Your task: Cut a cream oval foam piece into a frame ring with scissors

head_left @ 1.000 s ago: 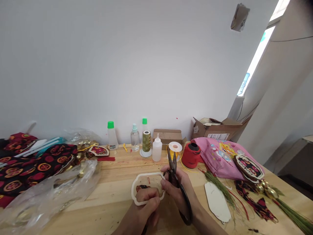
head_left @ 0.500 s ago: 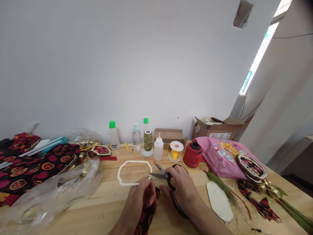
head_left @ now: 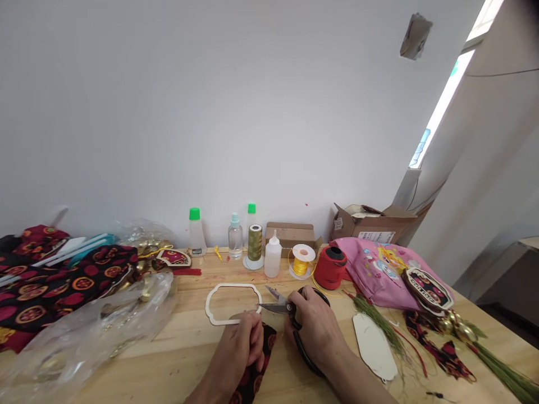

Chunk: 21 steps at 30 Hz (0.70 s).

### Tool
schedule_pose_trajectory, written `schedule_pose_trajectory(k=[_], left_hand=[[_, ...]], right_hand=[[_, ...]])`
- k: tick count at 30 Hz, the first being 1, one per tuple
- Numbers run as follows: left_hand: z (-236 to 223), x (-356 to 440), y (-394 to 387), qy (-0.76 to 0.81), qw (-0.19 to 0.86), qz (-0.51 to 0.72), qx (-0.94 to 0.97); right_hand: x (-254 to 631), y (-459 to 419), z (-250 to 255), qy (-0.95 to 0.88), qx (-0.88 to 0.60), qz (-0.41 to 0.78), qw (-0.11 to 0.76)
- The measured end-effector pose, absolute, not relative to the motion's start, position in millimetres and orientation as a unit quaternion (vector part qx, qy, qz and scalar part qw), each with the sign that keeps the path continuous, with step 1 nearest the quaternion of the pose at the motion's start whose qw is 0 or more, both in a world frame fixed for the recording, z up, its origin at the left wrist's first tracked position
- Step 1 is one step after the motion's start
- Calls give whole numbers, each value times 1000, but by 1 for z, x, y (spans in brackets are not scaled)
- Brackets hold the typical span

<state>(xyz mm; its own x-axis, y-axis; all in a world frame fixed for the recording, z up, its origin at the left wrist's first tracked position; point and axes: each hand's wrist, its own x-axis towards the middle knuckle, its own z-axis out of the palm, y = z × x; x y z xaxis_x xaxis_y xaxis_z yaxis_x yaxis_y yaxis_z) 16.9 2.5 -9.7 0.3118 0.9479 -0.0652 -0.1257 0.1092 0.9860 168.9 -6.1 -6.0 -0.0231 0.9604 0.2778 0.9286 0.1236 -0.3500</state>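
My left hand (head_left: 247, 342) is closed on a thin white frame (head_left: 209, 296) with a scalloped outline, pinching its lower right part. Black-and-red patterned fabric (head_left: 268, 343) hangs below and beside those fingers; whether they also grip it I cannot tell. Black-handled scissors (head_left: 275, 308) are in my right hand (head_left: 315, 324), the fingers wrapped round the handles. The blades stand apart, pointing left, with the lower blade's tip at the frame's right side.
Behind stand a squeeze bottle (head_left: 273, 256), a green thread cone (head_left: 255, 244), a yellow cord spool (head_left: 301, 262) and a red thread cone (head_left: 331, 269). At right lie a pale plaque (head_left: 374, 346) and a pink bag (head_left: 374, 269). Patterned cloth (head_left: 80, 286) and a plastic bag (head_left: 96, 331) cover the left.
My left hand has turned over somewhat, its fingers curled tighter, and more of the patterned fabric shows beside it. The frame and scissors have shifted slightly downward in view.
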Motion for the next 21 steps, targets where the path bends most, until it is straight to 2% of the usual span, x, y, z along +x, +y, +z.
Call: schedule_pose_trajectory(k=[16,19,21], left_hand=[[-13,22,-12,404,654,406,494],[-13,23,-16,392,668,347,529],[-12,23,-14,392,664,377,513]], right_hand=[[175,-5,-8,-700,-676,33,227],[179,-6,-3,-680,-689,27,248],[178,-7,0,-683,-673,28,282]])
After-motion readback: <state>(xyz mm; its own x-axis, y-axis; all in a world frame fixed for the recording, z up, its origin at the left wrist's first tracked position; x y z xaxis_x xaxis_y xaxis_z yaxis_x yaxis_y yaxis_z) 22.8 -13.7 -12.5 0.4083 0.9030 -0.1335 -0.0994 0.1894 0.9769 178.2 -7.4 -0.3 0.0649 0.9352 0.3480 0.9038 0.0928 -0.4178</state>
